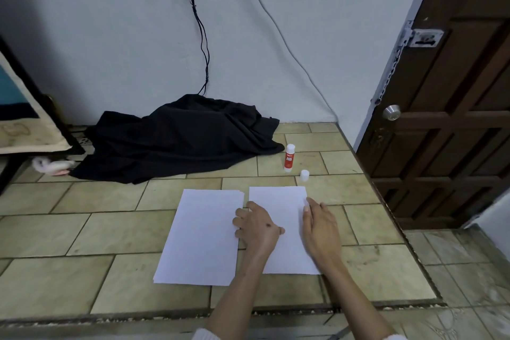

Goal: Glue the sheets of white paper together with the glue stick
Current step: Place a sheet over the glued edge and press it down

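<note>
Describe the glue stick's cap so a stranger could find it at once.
Start at the black cloth heaped against the wall on the tiled floor. Just off its right corner stands the red-and-white glue stick, uncapped. The cap is the small plain white cylinder standing alone to the stick's lower right, beyond the far right corner of the right-hand paper.

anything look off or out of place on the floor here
Nothing is spilled or damaged. The glue stick stands upright with its white cap off, set apart beside it. A black cloth lies crumpled against the wall. Both paper stacks lie flat.
</note>
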